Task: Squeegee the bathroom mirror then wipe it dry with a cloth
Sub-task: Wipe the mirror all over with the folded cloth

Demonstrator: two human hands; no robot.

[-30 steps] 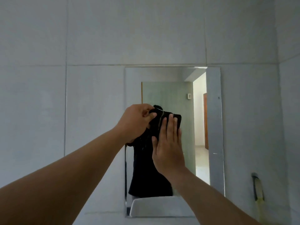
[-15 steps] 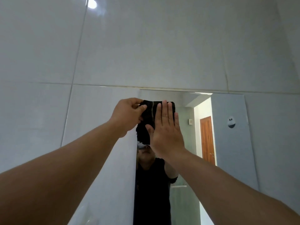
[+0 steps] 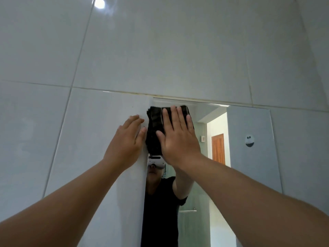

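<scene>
Nearest the camera, two bare forearms are reaching up and forward from the lower corners toward the wall (image 3: 169, 50). The left hand (image 3: 124, 145) is lying flat with its fingers extended and together; it is gripping nothing, and its fingertips are resting by the left edge of the mirror (image 3: 249, 166), just beside the cloth (image 3: 154, 125). Whether they are touching the cloth cannot be told. The right hand (image 3: 178, 139) is spread flat, palm forward, with fingers open and straight, and it is pressing the cloth against the glass rather than clutching it. The cloth is dark, folded, and is sitting in the mirror's top left corner, close under the upper edge, with its top and left portions showing beyond the fingers. The mirror is mounted on grey-white tiled wall, its top edge running along a grout line. In the glass, reflections are showing a person in a dark shirt wearing a white headset (image 3: 156, 162), a wooden door (image 3: 218, 148) and a small round sticker (image 3: 249, 140) with eyes. A bright light glare (image 3: 99, 2) is showing high on the tiles.
</scene>
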